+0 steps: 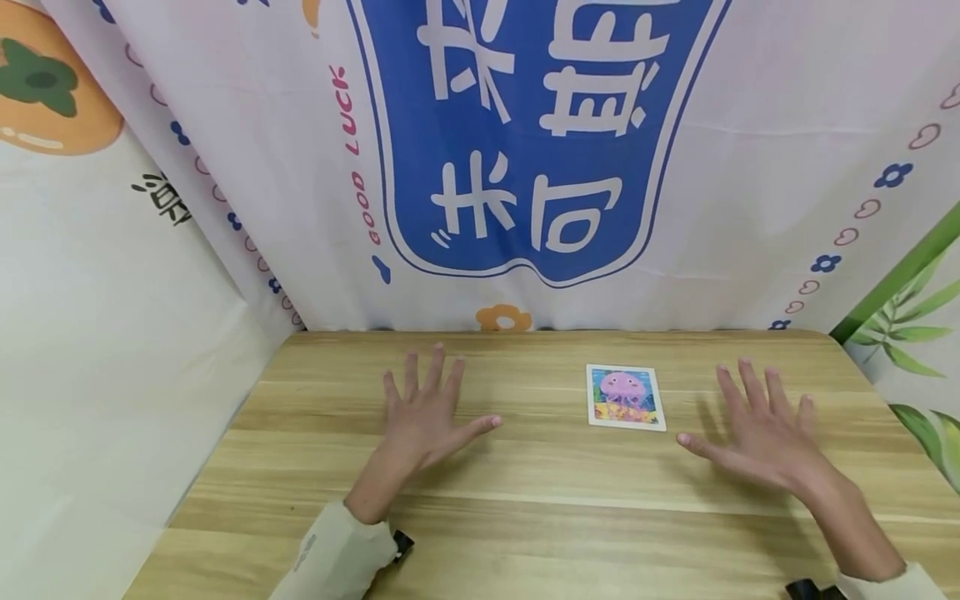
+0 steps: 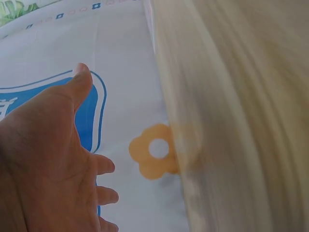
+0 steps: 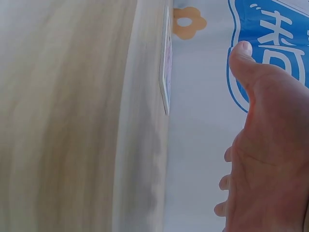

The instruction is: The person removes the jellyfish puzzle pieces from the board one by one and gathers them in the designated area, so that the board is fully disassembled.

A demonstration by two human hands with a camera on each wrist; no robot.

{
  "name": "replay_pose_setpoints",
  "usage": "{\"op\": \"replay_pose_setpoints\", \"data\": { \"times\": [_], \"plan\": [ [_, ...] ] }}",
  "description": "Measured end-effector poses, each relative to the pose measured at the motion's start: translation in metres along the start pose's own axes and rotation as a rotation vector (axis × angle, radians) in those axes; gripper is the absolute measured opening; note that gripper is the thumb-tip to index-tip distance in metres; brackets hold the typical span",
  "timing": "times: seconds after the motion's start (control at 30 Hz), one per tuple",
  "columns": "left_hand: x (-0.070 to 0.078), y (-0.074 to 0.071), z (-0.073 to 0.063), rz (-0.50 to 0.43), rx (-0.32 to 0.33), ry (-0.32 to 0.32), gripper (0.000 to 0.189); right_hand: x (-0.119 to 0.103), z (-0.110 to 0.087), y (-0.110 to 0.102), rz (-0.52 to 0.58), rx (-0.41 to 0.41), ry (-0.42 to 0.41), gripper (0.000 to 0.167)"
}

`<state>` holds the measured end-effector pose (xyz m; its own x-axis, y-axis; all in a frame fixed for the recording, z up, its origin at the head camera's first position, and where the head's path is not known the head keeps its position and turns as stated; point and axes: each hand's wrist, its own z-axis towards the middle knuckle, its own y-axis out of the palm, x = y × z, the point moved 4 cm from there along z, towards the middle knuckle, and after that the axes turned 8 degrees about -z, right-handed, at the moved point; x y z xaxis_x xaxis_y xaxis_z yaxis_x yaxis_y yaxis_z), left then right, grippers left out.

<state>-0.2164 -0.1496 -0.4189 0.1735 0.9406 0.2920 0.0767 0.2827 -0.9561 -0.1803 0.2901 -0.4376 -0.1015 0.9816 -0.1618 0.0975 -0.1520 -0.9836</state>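
Observation:
A square white-bordered picture card (image 1: 626, 397) with a pink jellyfish on it lies flat on the wooden table (image 1: 525, 533), right of the middle. To its left is my left hand (image 1: 423, 421), palm down with fingers spread and nothing held. My right hand (image 1: 768, 437) is on the card's other side, fingers spread too, its thumb pointing toward the card's lower right corner. In the right wrist view the card (image 3: 166, 65) shows nearly edge-on, apart from the right hand (image 3: 270, 135). The left wrist view shows the left hand (image 2: 53, 150) holding nothing.
A white cloth (image 1: 300, 208) with a blue printed panel (image 1: 517, 150) hangs behind the table's far edge. More white printed cloth (image 1: 112, 333) borders the table at the left. Green leaf prints (image 1: 900, 325) show at the right.

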Motion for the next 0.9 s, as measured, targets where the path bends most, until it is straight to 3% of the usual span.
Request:
{"op": "replay_pose_setpoints", "data": {
  "times": [0.5,0.7,0.9],
  "plan": [
    [0.056,0.014,0.04,-0.084,-0.036,0.008,0.111,-0.023,0.022,0.002,0.172,-0.031,-0.045,0.122],
    [0.077,0.018,0.052,-0.187,-0.064,0.055,0.105,-0.03,0.032,0.002,0.292,-0.037,-0.089,0.109],
    [0.095,0.029,0.062,-0.36,-0.118,0.123,0.093,-0.034,0.04,0.003,0.422,-0.053,-0.116,0.098]
  ]
}}
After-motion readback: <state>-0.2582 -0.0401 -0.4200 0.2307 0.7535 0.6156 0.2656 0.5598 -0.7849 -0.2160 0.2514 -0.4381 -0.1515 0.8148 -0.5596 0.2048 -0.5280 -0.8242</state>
